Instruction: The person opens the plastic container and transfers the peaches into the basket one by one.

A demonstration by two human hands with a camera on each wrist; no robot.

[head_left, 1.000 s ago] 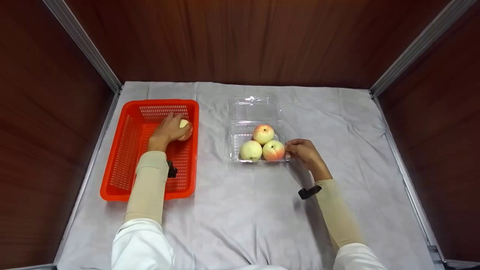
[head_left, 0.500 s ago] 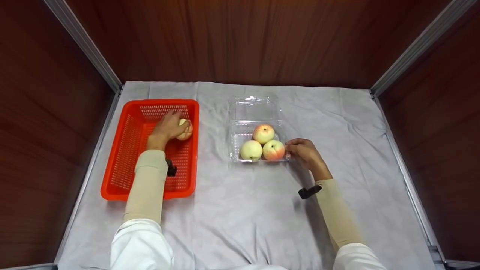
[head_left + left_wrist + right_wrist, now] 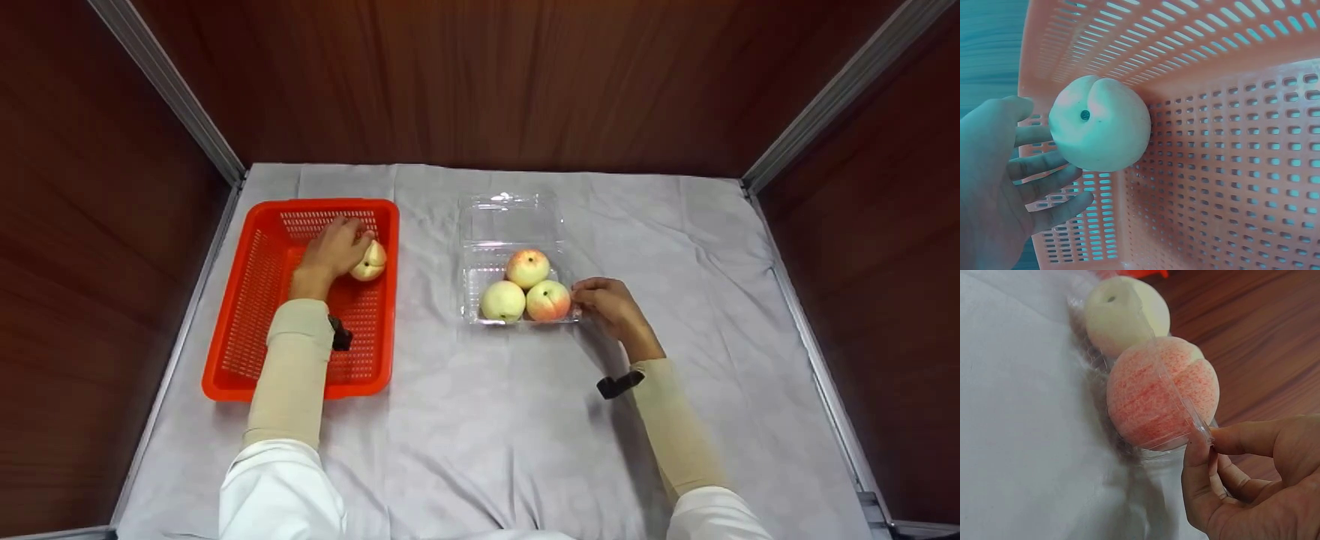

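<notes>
Inside the red basket (image 3: pixel 214 386), my left hand (image 3: pixel 328 251) is beside a single pale peach (image 3: pixel 369 264) at the right wall. In the left wrist view the fingers reach alongside and partly behind this peach (image 3: pixel 1109 129), loosely spread, and the thumb stands apart from it. Whether a fingertip touches the peach is hard to tell. My right hand (image 3: pixel 609 302) pinches the right edge of a clear plastic clamshell box (image 3: pixel 474 274), plainly seen in the right wrist view between thumb and finger. Three peaches sit in the box, one blushed red (image 3: pixel 1157 396) nearest that hand.
The box's lid (image 3: pixel 510 217) lies folded back behind its base. A grey cloth (image 3: pixel 465 420) covers the table. Dark wood panels (image 3: pixel 480 82) stand at the back and both sides.
My left hand has eased left and slightly back from the peach in the basket. That peach has turned, and more of it shows, including its stem pit. The right hand keeps its place.
</notes>
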